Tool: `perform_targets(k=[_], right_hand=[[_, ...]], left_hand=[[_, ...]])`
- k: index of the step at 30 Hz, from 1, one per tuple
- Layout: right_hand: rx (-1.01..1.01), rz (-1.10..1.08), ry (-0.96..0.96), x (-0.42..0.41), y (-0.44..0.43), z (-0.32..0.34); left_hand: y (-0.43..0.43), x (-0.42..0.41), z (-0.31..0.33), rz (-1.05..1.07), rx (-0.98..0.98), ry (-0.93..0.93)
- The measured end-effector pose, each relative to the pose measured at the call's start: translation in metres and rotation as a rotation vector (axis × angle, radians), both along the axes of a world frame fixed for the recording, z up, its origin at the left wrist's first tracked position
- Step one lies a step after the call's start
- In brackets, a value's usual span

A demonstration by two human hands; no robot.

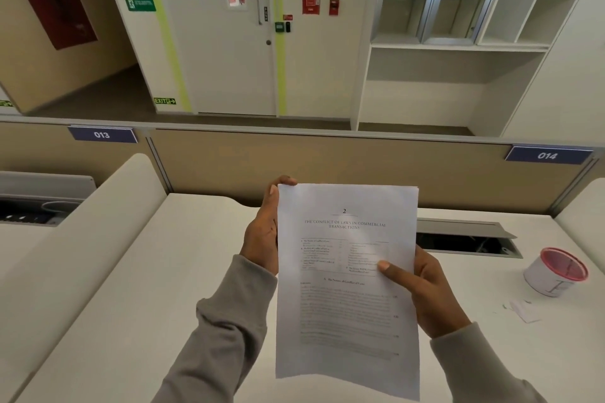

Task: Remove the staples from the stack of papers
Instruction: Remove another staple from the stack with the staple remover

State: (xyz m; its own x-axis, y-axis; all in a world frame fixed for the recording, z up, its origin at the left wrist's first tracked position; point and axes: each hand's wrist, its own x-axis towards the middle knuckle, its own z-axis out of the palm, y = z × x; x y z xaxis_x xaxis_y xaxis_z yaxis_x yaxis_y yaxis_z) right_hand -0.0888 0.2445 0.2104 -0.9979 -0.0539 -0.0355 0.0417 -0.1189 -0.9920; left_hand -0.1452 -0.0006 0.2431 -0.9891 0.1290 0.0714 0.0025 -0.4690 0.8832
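A stack of printed papers [347,304] is held upright above the white desk [131,304], its first page headed "2" with a chapter title. My left hand [262,235] grips the stack's upper left edge, fingertips curled over the top left corner. My right hand [422,285] holds the right edge at mid-height, thumb pressed on the front page and fingers behind. No staple can be made out on the sheets. Both sleeves are grey.
A small white tub with a red rim [555,271] lies on the desk at the right, near small paper scraps [523,309]. An open cable slot [468,239] runs behind the papers. A beige partition [327,163] closes the desk's far edge. A printer [39,199] stands left.
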Motion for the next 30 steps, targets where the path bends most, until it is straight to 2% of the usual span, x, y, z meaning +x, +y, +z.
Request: perform_targets(k=[10,14,19,25,30], right_hand=[[0.011,-0.018,-0.005,0.001,0.001,0.004],[0.021,-0.017,-0.007,0.003,0.002,0.002],[0.046,-0.026,-0.019,0.005,0.001,0.001],[0.095,-0.040,-0.022,0.006,0.004,0.000],[0.101,-0.055,-0.018,0.006,0.005,0.000]], left_hand=[[0.000,0.001,0.002,-0.012,0.011,-0.009],[-0.004,0.005,0.000,-0.010,-0.070,0.057],[-0.003,0.008,0.000,0.040,-0.080,0.049],[0.000,0.011,-0.002,0.000,-0.013,-0.005],[0.004,0.010,-0.004,-0.065,0.158,-0.177]])
